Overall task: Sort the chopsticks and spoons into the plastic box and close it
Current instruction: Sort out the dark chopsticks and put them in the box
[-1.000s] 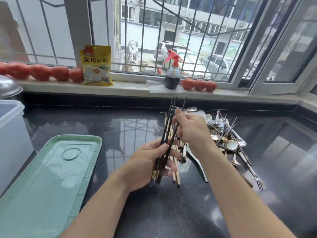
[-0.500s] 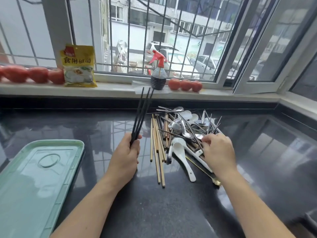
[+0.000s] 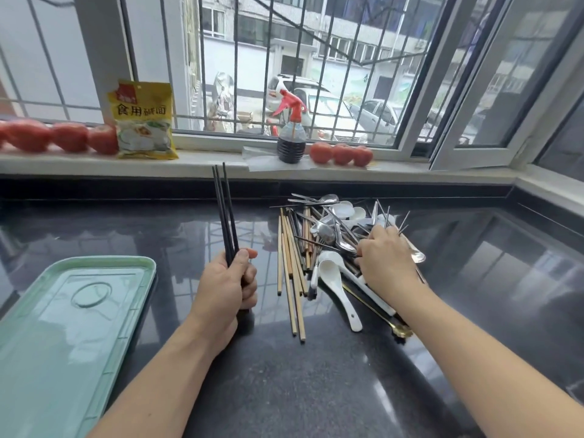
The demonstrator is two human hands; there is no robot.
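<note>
Now gathering by kind. My left hand (image 3: pixel 226 287) grips a small bundle of black chopsticks (image 3: pixel 225 213), held upright, butts toward the dark countertop (image 3: pixel 316 390), tips pointing at the far windowsill (image 3: pixel 205 161). My right hand (image 3: pixel 387 263) is down in the mixed pile (image 3: pixel 335 235) at right, fingers curled into the tangle; whether they have actually closed on a piece I cannot tell from here.

Pile contents: wooden chopsticks (image 3: pixel 292 273) fanned along its left edge, white ceramic spoons (image 3: pixel 338 279) near me, metal spoons (image 3: pixel 341 240) and thin metal sticks crossing at the far side.

Green lid (image 3: pixel 76 317) lies flat at near left. The plastic box itself is not in view, so nothing is sorted into it that I can see.

Notes for this step:
- Pick only the dark sticks that match the bundle; leave the wooden ones for a later pass.
- Draw each stick out lengthwise, along its own axis. Lifting straight up will likely snag the crossed metal pieces and scatter spoons.
- Keep the left grip loose enough to accept another stick, firm enough that the bundle does not splay.
- Tap the butts on the counter to level them before they go to the box.
</note>
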